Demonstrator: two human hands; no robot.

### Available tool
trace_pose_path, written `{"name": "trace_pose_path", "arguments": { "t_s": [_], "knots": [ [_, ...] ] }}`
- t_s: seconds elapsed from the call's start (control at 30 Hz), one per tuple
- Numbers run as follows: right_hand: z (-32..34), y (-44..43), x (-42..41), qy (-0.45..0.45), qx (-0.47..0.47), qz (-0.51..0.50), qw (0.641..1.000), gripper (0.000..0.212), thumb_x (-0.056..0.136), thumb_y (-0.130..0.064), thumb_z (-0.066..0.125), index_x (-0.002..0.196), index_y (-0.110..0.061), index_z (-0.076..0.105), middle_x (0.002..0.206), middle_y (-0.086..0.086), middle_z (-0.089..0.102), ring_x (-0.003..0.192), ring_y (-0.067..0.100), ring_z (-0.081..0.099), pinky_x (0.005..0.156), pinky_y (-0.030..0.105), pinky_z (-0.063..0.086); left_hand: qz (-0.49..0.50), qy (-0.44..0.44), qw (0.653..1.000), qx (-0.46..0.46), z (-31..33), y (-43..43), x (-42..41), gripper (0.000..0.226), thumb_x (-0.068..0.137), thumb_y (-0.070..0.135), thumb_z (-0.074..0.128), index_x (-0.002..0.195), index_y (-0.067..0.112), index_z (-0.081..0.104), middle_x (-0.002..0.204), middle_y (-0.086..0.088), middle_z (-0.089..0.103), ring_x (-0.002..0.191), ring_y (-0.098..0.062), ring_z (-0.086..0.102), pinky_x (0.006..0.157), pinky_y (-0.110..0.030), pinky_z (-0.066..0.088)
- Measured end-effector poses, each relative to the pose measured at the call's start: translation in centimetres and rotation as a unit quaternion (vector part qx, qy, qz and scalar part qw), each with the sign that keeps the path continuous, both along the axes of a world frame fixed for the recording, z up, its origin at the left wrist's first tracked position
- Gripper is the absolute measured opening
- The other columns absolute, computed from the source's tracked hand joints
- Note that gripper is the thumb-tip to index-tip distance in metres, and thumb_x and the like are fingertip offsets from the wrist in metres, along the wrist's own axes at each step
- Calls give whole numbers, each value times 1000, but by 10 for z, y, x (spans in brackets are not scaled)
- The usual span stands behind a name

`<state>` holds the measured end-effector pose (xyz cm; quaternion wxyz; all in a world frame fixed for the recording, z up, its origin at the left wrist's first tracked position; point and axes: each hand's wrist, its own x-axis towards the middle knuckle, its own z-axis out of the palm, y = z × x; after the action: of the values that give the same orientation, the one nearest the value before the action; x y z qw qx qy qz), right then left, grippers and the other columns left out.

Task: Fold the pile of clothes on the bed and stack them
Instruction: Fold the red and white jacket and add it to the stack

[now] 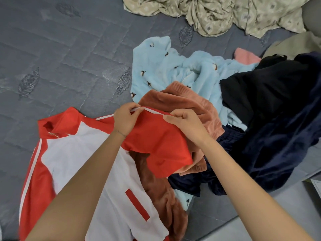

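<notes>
shirt: red and white, body flat on the bed, just left of the pile (not yet folded).
left hand: fingers pinch the sleeve's white-piped top edge.
right hand: pinches the same edge, further right.
key relation: sleeve hangs between both hands, long axis left-right; shirt body lies left and below, nearer the left hand.
markings: small gold mark by the collar, unreadable.
</notes>
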<state>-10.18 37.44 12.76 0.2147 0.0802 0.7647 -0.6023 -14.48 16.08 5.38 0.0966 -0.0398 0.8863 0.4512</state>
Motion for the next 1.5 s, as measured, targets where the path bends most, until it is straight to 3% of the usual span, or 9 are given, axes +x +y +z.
{"name": "trace_pose_path", "arguments": {
  "t_s": [0.13,0.23,0.37,0.53,0.9,1.13,1.27,1.4,1.5],
  "knots": [
    [1,9,2,-3,17,-23,1000,26,92,-27,67,78,-5,71,79,13,69,71,16,59,74,36,48,-160,-67,980,93,32,25,0,12,97,14,58,98,13,70,99,7,68,97,3,60,91,-14,44],
    [-3,14,3,-15,40,-22,999,26,91,-32,68,79,-9,73,80,10,70,74,18,62,78,40,50,-209,-71,969,114,41,40,2,17,97,16,59,89,6,71,87,8,66,83,6,56,81,-10,41],
    [3,17,5,-23,50,-22,998,44,95,-33,62,55,-16,52,53,-10,48,54,5,44,59,26,37,-166,-53,974,143,36,41,-1,15,94,11,62,80,13,67,77,13,63,76,6,54,75,-9,40],
    [8,26,3,24,94,-50,994,47,98,-29,54,59,-10,36,52,-2,30,52,11,30,58,33,29,-161,-39,974,156,32,53,2,17,94,9,62,80,18,67,75,21,64,78,6,54,76,-11,41],
    [26,42,1,68,185,-31,980,40,85,-35,71,62,-6,57,55,-6,47,53,5,43,56,22,35,-62,29,990,126,31,59,0,30,92,6,63,75,31,63,74,17,63,73,11,54,72,-6,38],
    [27,50,1,79,182,-128,972,50,91,-26,64,50,-22,35,41,-14,38,47,3,41,52,14,31,-70,61,990,104,36,66,-2,20,93,11,63,80,27,65,84,9,63,82,5,55,76,-15,42],
    [28,57,-1,100,230,-97,963,50,84,-34,69,49,-25,35,44,-18,43,52,8,42,71,28,34,-58,70,991,97,34,67,-5,14,94,13,62,83,21,66,85,12,63,85,4,55,78,-19,44],
    [32,63,-3,137,242,-96,956,23,80,-29,72,64,-21,57,58,-13,55,65,10,53,80,39,46,-14,92,989,112,34,70,-10,14,93,8,61,84,17,66,84,15,62,82,11,55,78,-10,40],
    [33,75,-6,123,229,-119,958,13,77,-25,76,80,-19,65,69,-13,60,72,6,57,73,30,48,36,92,989,112,31,67,-18,14,94,9,60,83,16,66,82,15,62,79,6,55,79,-15,41]
  ]
}}
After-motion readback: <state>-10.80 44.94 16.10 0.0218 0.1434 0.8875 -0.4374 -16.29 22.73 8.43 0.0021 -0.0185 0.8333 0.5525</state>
